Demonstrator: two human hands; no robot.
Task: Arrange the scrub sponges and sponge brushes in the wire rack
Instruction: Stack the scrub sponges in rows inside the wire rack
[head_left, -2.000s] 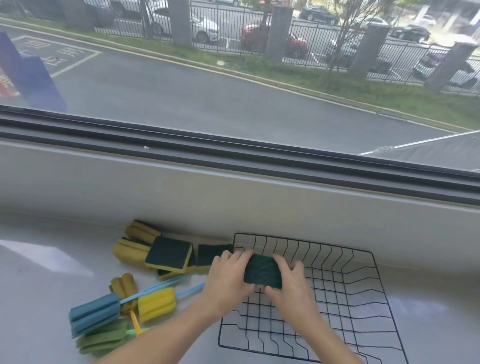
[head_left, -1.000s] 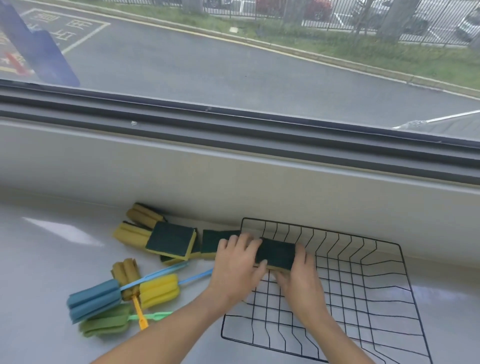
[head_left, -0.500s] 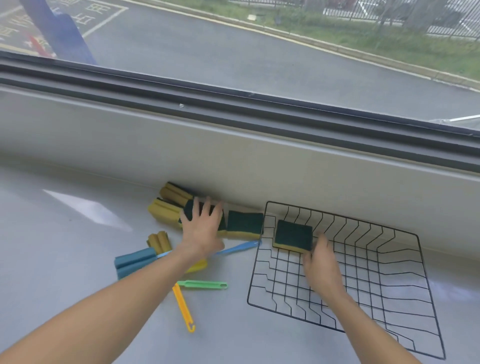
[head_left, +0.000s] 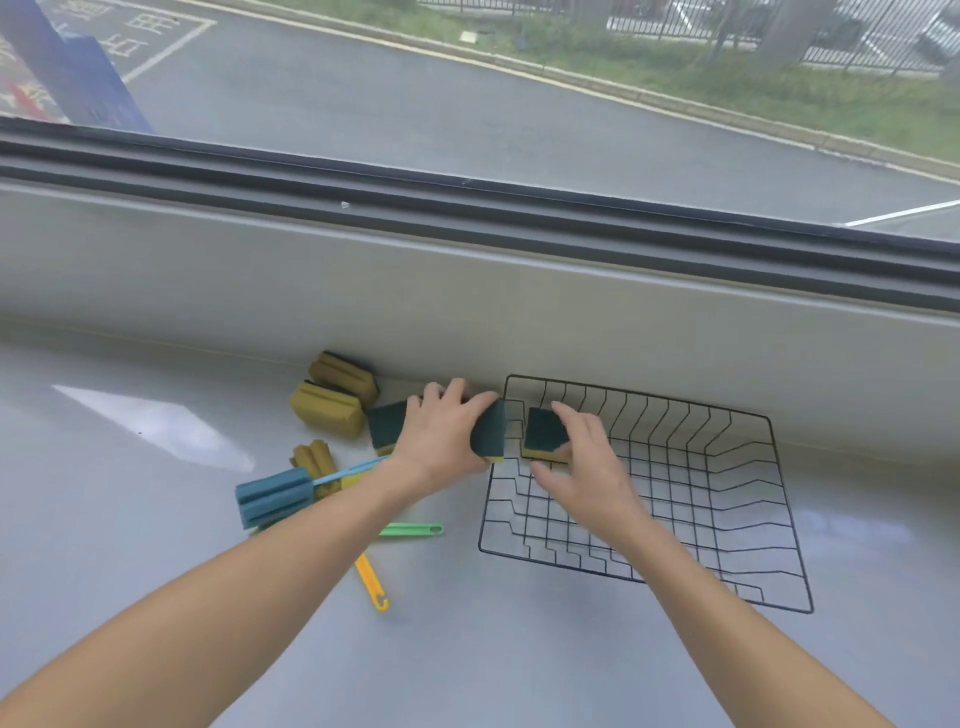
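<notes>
A black wire rack (head_left: 737, 519) lies on the grey counter, right of centre. One green-and-yellow scrub sponge (head_left: 543, 434) stands in its far left corner, and my right hand (head_left: 587, 467) rests on it with fingers spread. My left hand (head_left: 441, 436) grips a second scrub sponge (head_left: 491, 431) just outside the rack's left edge, tilted on its side. Another scrub sponge (head_left: 384, 423) lies left of that hand. Two more sponges (head_left: 327, 410) sit by the wall. A blue sponge brush (head_left: 275, 496) and an olive one (head_left: 314, 460) lie further left.
A green handle (head_left: 413, 530) and a yellow handle (head_left: 371, 582) stick out from under my left forearm. The low wall (head_left: 519, 322) under the window runs right behind the sponges and rack. Bare counter (head_left: 493, 649) spreads in front.
My left hand has closed on a scrub sponge and brought it right, up to the rack's left edge. My right hand has moved up onto the sponge standing in the rack.
</notes>
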